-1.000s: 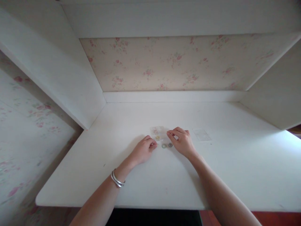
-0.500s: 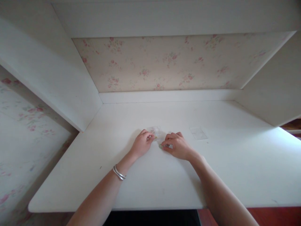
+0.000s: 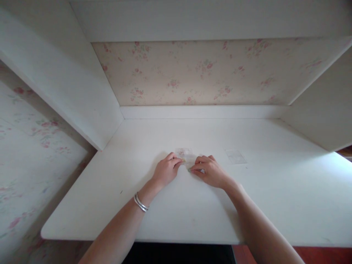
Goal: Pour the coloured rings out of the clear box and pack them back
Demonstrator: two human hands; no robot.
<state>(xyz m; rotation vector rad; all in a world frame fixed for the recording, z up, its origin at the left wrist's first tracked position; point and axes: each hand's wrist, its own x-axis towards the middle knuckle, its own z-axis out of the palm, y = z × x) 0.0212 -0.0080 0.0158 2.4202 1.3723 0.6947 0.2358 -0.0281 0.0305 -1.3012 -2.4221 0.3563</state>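
White desk (image 3: pixel 165 216), rounded at its near left corner, set into a recess with white panels at left (image 3: pixel 63 73) and right (image 3: pixel 324 99); floral wallpaper (image 3: pixel 178 73) across the back, pink roses on a pale ground. Below the front edge: a dark area (image 3: pixel 181 253) and, at right, red flooring (image 3: pixel 327 255).

Item 1: yellow piece (image 3: pixel 184 161), small, near the middle of the desk, at the fingertips of the left hand (image 3: pixel 166 169). Thumb and forefinger nearly together; whether they grip the piece or only touch it, cannot tell.

Item 2: green piece (image 3: pixel 189 170), small, just nearer the desk's front edge than the yellow piece and to its right, at the fingertips of the right hand (image 3: pixel 209 171). Thumb and forefinger close together at the tips, a narrow gap behind them; firmness of hold, cannot tell. Other fingers curled.

Item 3: clear packet (image 3: pixel 184 151), faint reddish marks, flat on the desk just beyond the 2 hands; its near part is hard to make out.

Item 4: clear square (image 3: pixel 236 157), flat, well apart from the right hand, at its right.

Item 5: silver bracelet (image 3: pixel 141 202), around the left wrist.

Item 6: dark speck (image 3: pixel 121 192), on the desk, left of the left forearm.
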